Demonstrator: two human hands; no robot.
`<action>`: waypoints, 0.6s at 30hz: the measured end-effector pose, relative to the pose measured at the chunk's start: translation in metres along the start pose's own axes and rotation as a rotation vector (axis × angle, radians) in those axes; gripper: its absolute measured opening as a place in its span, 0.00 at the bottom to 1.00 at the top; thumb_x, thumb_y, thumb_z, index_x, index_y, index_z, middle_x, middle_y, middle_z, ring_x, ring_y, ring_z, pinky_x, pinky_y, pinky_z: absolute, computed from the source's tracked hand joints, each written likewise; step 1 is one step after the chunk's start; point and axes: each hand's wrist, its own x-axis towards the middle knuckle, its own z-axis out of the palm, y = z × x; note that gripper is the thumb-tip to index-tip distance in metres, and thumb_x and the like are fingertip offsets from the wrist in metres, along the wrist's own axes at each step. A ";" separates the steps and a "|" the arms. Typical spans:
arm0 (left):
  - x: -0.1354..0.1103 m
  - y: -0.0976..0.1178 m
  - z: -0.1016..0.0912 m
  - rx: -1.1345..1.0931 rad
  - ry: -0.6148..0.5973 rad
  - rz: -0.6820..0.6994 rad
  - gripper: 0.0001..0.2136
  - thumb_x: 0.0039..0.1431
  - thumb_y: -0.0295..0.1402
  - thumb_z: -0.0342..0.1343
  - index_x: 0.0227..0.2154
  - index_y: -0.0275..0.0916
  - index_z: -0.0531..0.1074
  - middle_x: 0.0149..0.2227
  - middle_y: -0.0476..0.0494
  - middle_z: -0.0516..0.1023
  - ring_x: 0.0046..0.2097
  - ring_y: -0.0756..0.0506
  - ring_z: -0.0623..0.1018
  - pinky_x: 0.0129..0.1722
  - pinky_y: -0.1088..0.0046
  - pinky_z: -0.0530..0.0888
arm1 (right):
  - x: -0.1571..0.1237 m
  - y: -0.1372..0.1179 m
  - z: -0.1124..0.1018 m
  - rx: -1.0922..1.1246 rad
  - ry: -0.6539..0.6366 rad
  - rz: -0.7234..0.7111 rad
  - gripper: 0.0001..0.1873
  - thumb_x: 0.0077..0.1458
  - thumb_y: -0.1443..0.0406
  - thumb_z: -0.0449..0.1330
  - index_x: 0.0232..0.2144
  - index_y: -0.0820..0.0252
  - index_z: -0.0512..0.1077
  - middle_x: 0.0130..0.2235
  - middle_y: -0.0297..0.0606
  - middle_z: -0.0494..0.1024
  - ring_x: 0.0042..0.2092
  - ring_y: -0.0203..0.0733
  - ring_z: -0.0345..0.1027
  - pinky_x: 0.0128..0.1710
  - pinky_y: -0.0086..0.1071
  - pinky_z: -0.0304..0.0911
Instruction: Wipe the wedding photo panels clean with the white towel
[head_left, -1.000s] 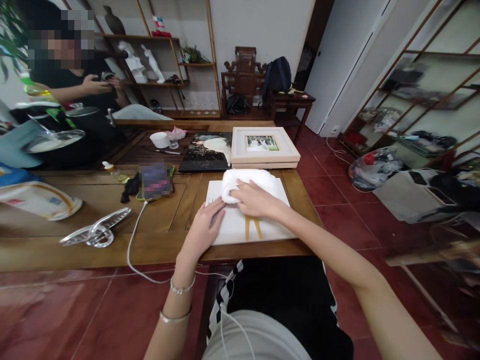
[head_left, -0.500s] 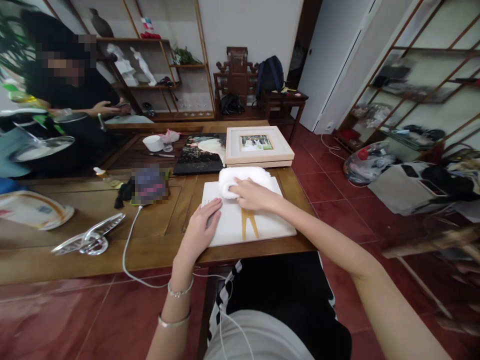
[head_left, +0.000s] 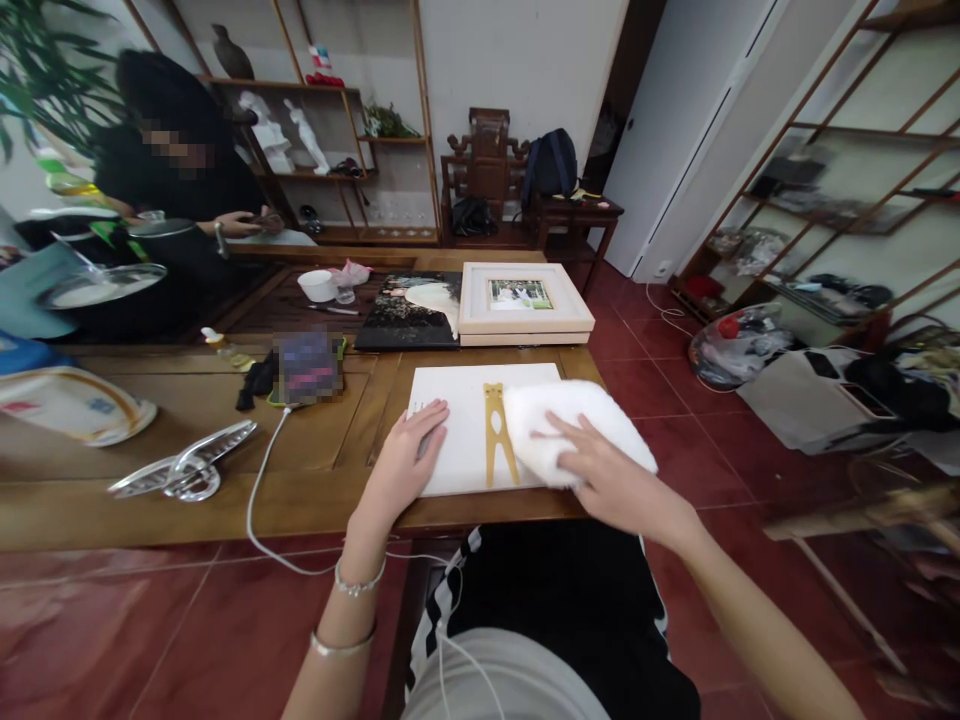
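Counter (head_left: 315, 495), brown wood: carries everything listed below.

White board (head_left: 461, 435), flat near the front edge of the counter, directly before the wearer; long axis roughly left to right; right part covered.

Framed picture (head_left: 519, 295), pale wood, beyond the board and apart from it; dark photo panel (head_left: 401, 325) alongside to its left. Both clear of the board.

White cloth (head_left: 570, 400), soft and plush-looking, over the right side of the board; long axis sloping away from upper left to lower right, its right end seemingly reaching past the counter edge. Lies directly under the right grip; the left is well apart from it.

Right hand (head_left: 611, 485): fingers spread on top of the cloth; whether they also pinch it cannot be told.

Left hand (head_left: 412, 445): laid flat on the left border of the board, grip slack, nothing held; stands as the one obstacle on that side.

Yellow cat-eared figure (head_left: 493, 402), upright on the board between cloth and left hand, just beside the cloth's left edge; printed or loose, unclear.

Silvery winged item (head_left: 187, 465), left of the left hand, well apart.
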 end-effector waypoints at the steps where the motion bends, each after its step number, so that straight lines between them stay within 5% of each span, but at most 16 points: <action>1: 0.000 0.000 0.000 -0.001 0.000 0.003 0.16 0.65 0.34 0.46 0.51 0.40 0.73 0.56 0.39 0.73 0.61 0.41 0.69 0.63 0.52 0.58 | -0.014 -0.011 -0.001 0.012 -0.032 -0.015 0.21 0.38 0.80 0.47 0.31 0.59 0.71 0.64 0.42 0.62 0.69 0.47 0.36 0.67 0.56 0.38; 4: 0.001 0.000 0.000 -0.008 -0.006 -0.001 0.16 0.65 0.34 0.46 0.50 0.39 0.73 0.56 0.38 0.73 0.60 0.40 0.69 0.63 0.50 0.58 | -0.042 -0.032 -0.004 0.058 -0.081 -0.009 0.21 0.36 0.80 0.48 0.28 0.55 0.71 0.64 0.34 0.62 0.69 0.46 0.35 0.67 0.55 0.39; 7: 0.001 0.000 0.000 -0.007 -0.006 -0.002 0.16 0.65 0.35 0.46 0.50 0.39 0.74 0.56 0.38 0.73 0.60 0.39 0.69 0.62 0.49 0.58 | -0.040 -0.028 -0.006 0.108 -0.069 -0.005 0.21 0.36 0.79 0.49 0.29 0.53 0.71 0.64 0.32 0.61 0.69 0.43 0.37 0.68 0.52 0.39; 14: 0.001 -0.002 0.001 0.000 0.009 0.018 0.16 0.65 0.35 0.47 0.49 0.37 0.74 0.55 0.36 0.74 0.59 0.39 0.70 0.62 0.49 0.59 | 0.041 0.036 -0.007 0.081 0.039 -0.028 0.09 0.48 0.74 0.55 0.31 0.58 0.70 0.59 0.46 0.69 0.69 0.50 0.39 0.66 0.58 0.35; 18: 0.001 -0.002 0.000 0.000 0.006 0.024 0.16 0.65 0.35 0.47 0.49 0.36 0.74 0.55 0.36 0.74 0.59 0.39 0.71 0.62 0.49 0.60 | 0.082 0.061 -0.009 0.052 0.121 -0.010 0.07 0.59 0.64 0.55 0.37 0.61 0.71 0.63 0.48 0.62 0.69 0.54 0.38 0.64 0.64 0.31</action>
